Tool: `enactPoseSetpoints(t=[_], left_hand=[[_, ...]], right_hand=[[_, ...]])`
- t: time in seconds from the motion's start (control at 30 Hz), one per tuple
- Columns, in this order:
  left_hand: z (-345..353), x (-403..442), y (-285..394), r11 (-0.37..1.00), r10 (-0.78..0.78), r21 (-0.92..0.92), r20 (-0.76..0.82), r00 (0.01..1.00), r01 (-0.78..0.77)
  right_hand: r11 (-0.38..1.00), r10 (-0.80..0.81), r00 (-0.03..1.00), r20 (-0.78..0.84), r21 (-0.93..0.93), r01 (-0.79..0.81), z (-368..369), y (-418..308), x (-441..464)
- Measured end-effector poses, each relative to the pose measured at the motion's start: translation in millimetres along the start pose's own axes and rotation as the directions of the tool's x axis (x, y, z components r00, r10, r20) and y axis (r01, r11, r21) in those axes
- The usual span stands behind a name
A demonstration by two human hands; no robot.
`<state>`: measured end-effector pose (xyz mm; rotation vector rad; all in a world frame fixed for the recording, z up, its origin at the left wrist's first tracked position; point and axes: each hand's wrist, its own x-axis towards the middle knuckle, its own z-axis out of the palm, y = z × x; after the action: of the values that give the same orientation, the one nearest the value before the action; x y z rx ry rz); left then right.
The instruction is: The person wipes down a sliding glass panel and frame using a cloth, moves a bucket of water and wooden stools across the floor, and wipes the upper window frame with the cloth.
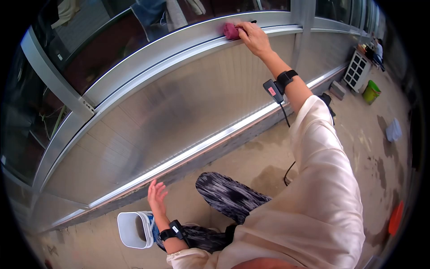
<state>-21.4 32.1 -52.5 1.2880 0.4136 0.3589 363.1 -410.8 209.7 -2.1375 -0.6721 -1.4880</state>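
In our right hand, held against the metal frame, was one red cloth — gripped in a bunch, probably for firm contact. Our left hand hung empty, fingers loosely spread, perhaps for balance. Near and below it stood one white bucket — likely for easy reach; well beyond the right hand, one green bucket.

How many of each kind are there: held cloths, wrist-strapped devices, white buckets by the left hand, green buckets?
Pink cloth: 1, in the right hand
Wrist-strapped devices: 2
White bucket: 1, near the left hand
Green bucket: 1
Total: 5
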Motion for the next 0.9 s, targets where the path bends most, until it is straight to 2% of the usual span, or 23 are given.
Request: enactPoseSetpoints(t=[0.1,0.13,0.2,0.23,0.3,0.37,0.43,0.47,0.57,0.6,0.63,0.67,0.7,0.8,0.87,0.9], left_hand=[[-5.9,-0.6,-2.9,0.999,-0.027,0.018,-0.029,0.999,0.028],[-6.5,-1.3,-4.5,0.999,-0.032,0.019,-0.025,0.999,0.033],[-8.1,-1.7,-4.1,0.997,-0.063,0.049,-0.059,0.996,0.066],[-9.1,-1.5,-3.9,0.996,-0.066,0.050,-0.059,0.996,0.068],[-13.7,-4.4,-5.4,0.993,-0.103,0.050,-0.070,0.992,0.107],[-18.2,-3.2,-5.7,0.990,-0.118,0.061,-0.092,0.989,0.123],[-17.3,-11.4,-4.8,0.989,-0.127,0.055,-0.150,0.980,0.137],[-15.5,-13.9,-0.9,0.993,-0.120,0.009,-0.124,0.985,0.122],[-13.8,-20.1,11.3,0.995,-0.075,-0.073,-0.105,0.992,0.067],[-11.8,-23.3,12.4,0.994,-0.049,-0.103,-0.079,0.996,0.040],[-10.1,-25.4,12.8,0.993,-0.044,-0.116,-0.126,0.991,0.030],[-10.1,-25.4,14.2,0.992,-0.036,-0.123,-0.106,0.994,0.023],[-10.6,-25.0,16.4,0.992,-0.027,-0.125,-0.078,0.997,0.017],[-3.6,-21.6,19.5,0.991,-0.036,-0.132,-0.099,0.994,0.023],[4.5,-22.1,27.1,0.993,-0.017,-0.115,-0.093,0.996,0.006],[7.6,-25.0,30.4,0.996,-0.001,-0.094,-0.069,0.998,-0.006]], right_hand=[[0.976,0.027,0.999,-0.038,-0.215,-0.035,-21.1,78.7,-5.7],[0.975,0.030,0.999,-0.034,-0.220,-0.037,-28.6,100.0,-6.1],[0.865,0.336,0.936,0.103,-0.427,-0.264,-42.7,134.2,-3.1],[0.864,0.337,0.936,0.105,-0.429,-0.263,-48.1,147.9,-0.7],[0.723,0.457,0.878,0.142,-0.634,-0.274,-54.8,168.1,5.0],[0.666,0.586,0.799,0.131,-0.640,-0.383,-55.9,181.3,11.1],[0.641,0.627,0.768,0.133,-0.648,-0.411,-53.3,191.3,16.0],[0.626,0.657,0.738,0.156,-0.658,-0.419,-54.1,188.7,21.8],[0.664,0.608,0.769,0.195,-0.655,-0.360,-52.9,200.9,24.2],[0.668,0.579,0.783,0.228,-0.683,-0.295,-51.2,200.6,26.2],[0.711,0.508,0.821,0.260,-0.664,-0.230,-47.3,198.0,26.5],[0.778,0.409,0.885,0.223,-0.591,-0.211,-37.9,193.4,22.7],[0.814,0.355,0.896,0.267,-0.559,-0.156,-33.0,182.2,21.4],[0.878,0.222,0.941,0.254,-0.471,-0.080,-9.6,102.0,16.7],[0.971,-0.029,0.984,0.176,-0.229,0.069,5.6,25.7,11.4],[0.982,-0.070,0.989,0.131,-0.167,0.092,11.4,-20.2,10.1]])
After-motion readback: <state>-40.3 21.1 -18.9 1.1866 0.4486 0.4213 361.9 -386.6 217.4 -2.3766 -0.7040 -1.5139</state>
